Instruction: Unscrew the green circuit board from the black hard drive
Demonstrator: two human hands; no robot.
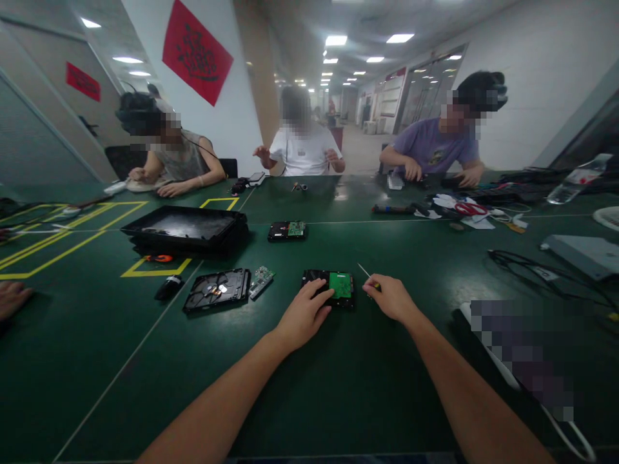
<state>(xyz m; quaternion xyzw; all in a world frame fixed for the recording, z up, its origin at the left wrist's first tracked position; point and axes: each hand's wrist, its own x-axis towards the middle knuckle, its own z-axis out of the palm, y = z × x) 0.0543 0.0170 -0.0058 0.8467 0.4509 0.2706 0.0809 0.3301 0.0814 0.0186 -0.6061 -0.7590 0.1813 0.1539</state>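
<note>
A hard drive [342,284] with a green circuit board lies flat on the table in front of me. My left hand [311,307] rests across its left part, fingers stretched out and spread on the surface. To the right of the drive, my right hand [389,298] is closed around a small screwdriver [363,269]. The screwdriver's thin shaft points up and away to the left, apart from the drive. My right fingers cover most of its handle.
On the left lie another hard drive [216,290], a loose circuit board [262,282] and stacked black panels [186,225]. A third drive [287,231] sits farther back. Cables [541,274] and a grey box [583,253] are at right. Three people sit across the table; another person's hand [12,299] shows at left.
</note>
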